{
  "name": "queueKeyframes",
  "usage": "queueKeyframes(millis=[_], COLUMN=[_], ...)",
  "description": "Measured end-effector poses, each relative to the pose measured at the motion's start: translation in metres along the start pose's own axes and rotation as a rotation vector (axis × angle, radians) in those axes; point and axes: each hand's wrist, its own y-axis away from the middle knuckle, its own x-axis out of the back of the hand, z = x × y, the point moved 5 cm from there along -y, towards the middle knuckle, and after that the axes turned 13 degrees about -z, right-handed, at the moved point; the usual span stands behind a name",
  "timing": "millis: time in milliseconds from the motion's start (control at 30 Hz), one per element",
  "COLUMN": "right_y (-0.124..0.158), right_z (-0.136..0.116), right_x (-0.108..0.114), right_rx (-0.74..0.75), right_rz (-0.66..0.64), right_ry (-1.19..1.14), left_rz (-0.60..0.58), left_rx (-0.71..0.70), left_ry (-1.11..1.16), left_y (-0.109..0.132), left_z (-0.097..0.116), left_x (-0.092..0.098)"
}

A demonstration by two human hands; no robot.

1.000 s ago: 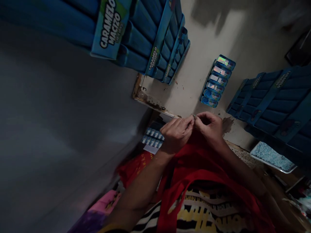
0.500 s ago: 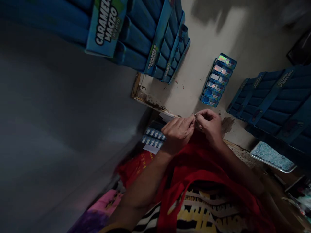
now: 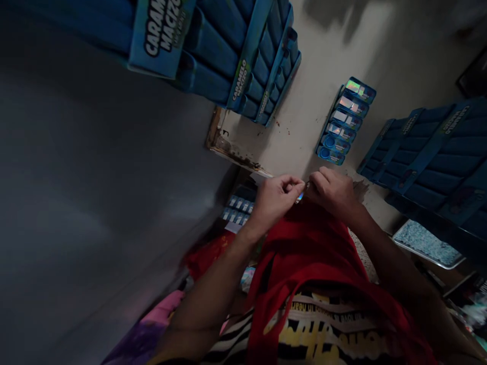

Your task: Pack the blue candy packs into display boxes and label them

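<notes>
Over the table's near edge, my two hands are close together in front of the red apron [image 3: 315, 238]. My left hand [image 3: 274, 200] pinches a small shiny piece [image 3: 300, 197] with a rainbow sheen, like a holographic sticker. A hand's breadth to its right, my right hand [image 3: 334, 193] is closed, fingers curled in. At its fingertips shows a tiny dark bit that I cannot make out. Beyond the hands lies a row of blue candy packs [image 3: 340, 126] side by side. Most of them carry shiny rectangles; the nearest two show round blue ends.
Stacked blue candy boxes [image 3: 243, 71] stand at the upper left. Another blue stack [image 3: 429, 147] is on the right, with a clear tray of pale blue bits [image 3: 428, 244] below it. Under the table edge at left sit more small packs [image 3: 238, 210]. A grey wall [image 3: 114, 192] fills the left.
My hands have drawn slightly apart. The left hand has turned, so the shiny piece shows at its fingertips. The right hand has rolled over, knuckles up.
</notes>
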Motion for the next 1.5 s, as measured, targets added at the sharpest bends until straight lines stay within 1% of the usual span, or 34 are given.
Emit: queueKeyframes(millis=[33,67,100,133,167,267,300,400,533,633,700,867,1033,1200,1300,1367,1433,1500], right_y=[0.001,0.002,0.004,0.006,0.007,0.005,0.005,0.007,0.010,0.011,0.011,0.004,-0.004,-0.005,-0.004,-0.003,-0.002,0.000], right_z=[0.004,0.009,0.013,0.015,0.014,-0.003,-0.008,-0.014,-0.020,-0.022,-0.025,-0.026,-0.022,-0.017,-0.015,-0.010,-0.003,0.006], right_x=[0.005,0.010,0.016,0.019,0.019,0.008,0.004,-0.001,-0.004,-0.003,-0.002,-0.002,-0.003,-0.005,-0.005,-0.006,-0.010,-0.018], right_rx=[-0.042,-0.111,-0.188,-0.242,-0.257,-0.177,-0.170,-0.188,-0.098,-0.071,-0.060,-0.032,-0.022,-0.055,-0.040,-0.057,-0.127,-0.240], right_rz=[0.019,0.073,0.140,0.190,0.205,0.133,0.138,0.216,0.185,0.179,0.157,0.062,-0.041,-0.043,-0.004,0.025,0.017,-0.028], right_ry=[0.011,-0.013,-0.069,-0.146,-0.232,-0.426,-0.453,-0.471,-0.455,-0.421,-0.388,-0.334,-0.363,-0.400,-0.468,-0.557,-0.692,-0.857], left_rz=[-0.070,-0.106,-0.105,-0.076,-0.036,0.062,0.085,0.129,0.113,0.085,0.092,0.155,0.094,0.093,0.087,0.070,0.005,-0.090], left_rx=[0.051,0.091,0.123,0.148,0.166,0.181,0.176,0.142,0.095,0.062,0.033,-0.053,-0.095,-0.092,-0.087,-0.078,-0.048,-0.005], left_ry=[0.139,0.266,0.377,0.468,0.541,0.650,0.653,0.626,0.608,0.559,0.483,0.226,0.113,0.026,0.006,0.013,0.050,0.134], left_y=[-0.001,-0.002,-0.001,-0.001,0.000,0.002,0.003,0.007,0.012,0.014,0.016,0.017,0.014,0.013,0.011,0.009,0.005,-0.001], left_z=[-0.004,-0.007,-0.010,-0.014,-0.017,-0.023,-0.023,-0.019,-0.016,-0.017,-0.018,-0.014,-0.012,-0.014,-0.017,-0.018,-0.021,-0.025], left_x=[0.003,0.006,0.009,0.012,0.013,0.009,0.007,0.004,0.006,0.007,0.008,0.010,0.007,0.006,0.006,0.007,0.009,0.011])
